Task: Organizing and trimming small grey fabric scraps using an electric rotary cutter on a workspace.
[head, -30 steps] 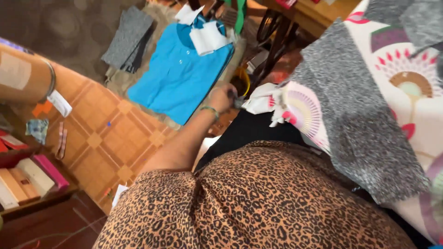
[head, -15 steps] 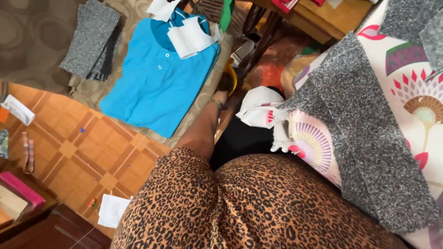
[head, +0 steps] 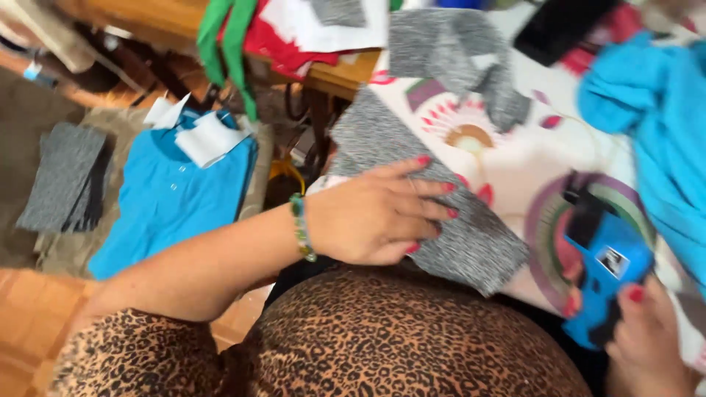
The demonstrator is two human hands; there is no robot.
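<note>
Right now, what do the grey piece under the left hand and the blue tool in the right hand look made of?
Grey piece: seemingly knit fabric, matte, speckled black-and-white; it drapes limply under the left hand. Blue tool: probably moulded plastic, smooth, slightly glossy, with hard edges, held in the right hand.

One camera, worn on the head, looks steeply down over the person's own leopard-print front. It sits close to the worktop [head: 515, 158] at the right of the frame, where the left hand [head: 375, 213] and right hand [head: 647, 331] fill the near field. At the left it reaches past the worktop edge down to the floor [head: 29, 309], farther away. The picture is tilted and slightly blurred.
</note>
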